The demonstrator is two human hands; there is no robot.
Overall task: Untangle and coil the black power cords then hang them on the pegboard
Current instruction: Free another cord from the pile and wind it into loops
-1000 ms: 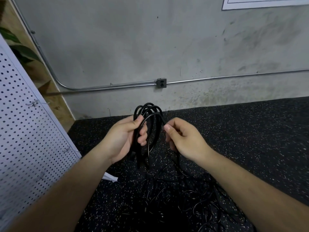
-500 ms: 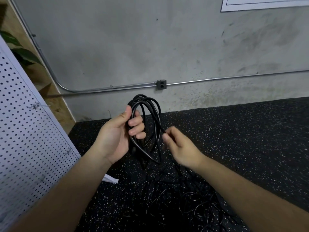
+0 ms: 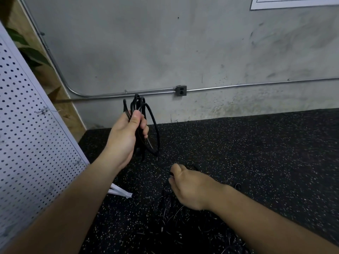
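Hands gripping looped, glossy black cord

A: How much of the coil shows?
B: Just loops above and below — the left hand covers its middle.
A: The right hand?
B: Blurred, fingertips tucked under; the strand it pinches nearly vanishes against the mat. The pegboard runs off the left edge.

Grey concrete wall, metal conduit, outlet; speckled black floor.
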